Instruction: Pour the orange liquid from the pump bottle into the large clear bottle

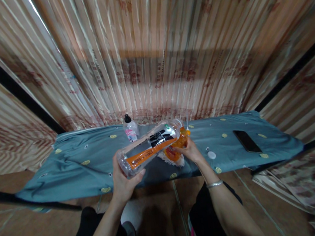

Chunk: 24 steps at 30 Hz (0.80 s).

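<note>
My left hand (123,178) grips the base of a clear plastic bottle (149,146) with an orange and black label, tipped so its open mouth points right and away. The mouth meets a smaller orange container (177,145) that my right hand (190,152) holds on the blue cloth. A white bottle cap (211,155) lies on the cloth just right of my right hand. A silver bangle sits on my right wrist.
A low table under a blue-grey patterned cloth (81,169) spans the view. A small clear bottle with a black cap (130,130) stands at its back edge. A black phone (247,141) lies flat at the right. Striped curtains hang behind; wooden floor below.
</note>
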Each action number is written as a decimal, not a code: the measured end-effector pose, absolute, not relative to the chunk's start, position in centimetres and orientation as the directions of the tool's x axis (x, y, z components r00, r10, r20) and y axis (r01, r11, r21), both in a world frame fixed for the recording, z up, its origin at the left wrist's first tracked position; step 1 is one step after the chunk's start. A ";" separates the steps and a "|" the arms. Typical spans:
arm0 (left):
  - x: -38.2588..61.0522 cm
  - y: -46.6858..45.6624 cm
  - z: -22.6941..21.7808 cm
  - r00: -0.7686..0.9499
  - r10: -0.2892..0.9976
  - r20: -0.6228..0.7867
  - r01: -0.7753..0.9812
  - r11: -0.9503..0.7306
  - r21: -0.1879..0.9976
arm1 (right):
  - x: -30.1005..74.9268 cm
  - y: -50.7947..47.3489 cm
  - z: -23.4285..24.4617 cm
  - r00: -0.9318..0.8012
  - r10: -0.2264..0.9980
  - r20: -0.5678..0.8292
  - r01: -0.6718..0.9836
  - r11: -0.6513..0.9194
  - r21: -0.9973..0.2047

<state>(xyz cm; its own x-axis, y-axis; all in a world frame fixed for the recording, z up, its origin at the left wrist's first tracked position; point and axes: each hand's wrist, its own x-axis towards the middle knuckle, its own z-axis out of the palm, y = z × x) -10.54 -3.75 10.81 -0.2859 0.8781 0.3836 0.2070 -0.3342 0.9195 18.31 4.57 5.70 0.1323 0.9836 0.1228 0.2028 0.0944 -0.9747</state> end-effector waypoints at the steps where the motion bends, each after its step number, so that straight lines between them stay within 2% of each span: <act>1: -10.5 -3.8 10.8 -0.288 0.877 0.384 0.210 -0.333 0.919 | 18.3 4.6 5.7 0.137 0.984 0.113 0.197 0.084 -0.977; 24: -10.3 -3.7 11.1 -0.284 0.876 0.390 0.178 -0.352 0.919 | 18.5 4.7 5.6 0.122 0.987 0.106 0.197 0.080 -0.977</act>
